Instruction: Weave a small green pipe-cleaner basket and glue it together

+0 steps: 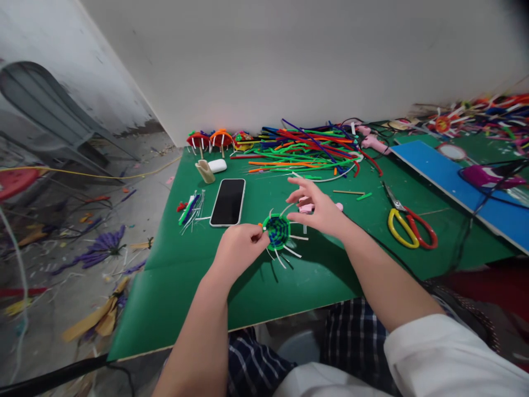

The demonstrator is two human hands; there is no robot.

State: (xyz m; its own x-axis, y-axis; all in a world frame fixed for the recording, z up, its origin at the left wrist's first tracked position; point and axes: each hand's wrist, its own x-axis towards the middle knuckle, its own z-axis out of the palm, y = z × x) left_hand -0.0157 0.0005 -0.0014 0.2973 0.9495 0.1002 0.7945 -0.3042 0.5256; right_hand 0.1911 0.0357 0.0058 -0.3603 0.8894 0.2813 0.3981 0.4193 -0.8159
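Note:
Between thumb and fingers, my left hand [242,248] pinches the left edge of a small round woven piece [278,231]. Its coils are green and blue, and thin white strips stick out around its rim. A bit of orange shows at the pinched edge. Just above and to the right of the piece, my right hand [316,207] has its fingers spread, close to one of the white strips; whether it touches that strip I cannot tell. Partly behind the right hand lies a pink tool [306,208], probably a glue gun, mostly hidden.
A phone [228,202] and a bundle of thin strips [192,209] lie left on the green table [165,309]. Scissors [403,218] are at right, before a blue board [463,187]. Coloured pipe cleaners [306,146] pile along the wall, near another pink glue gun [374,142].

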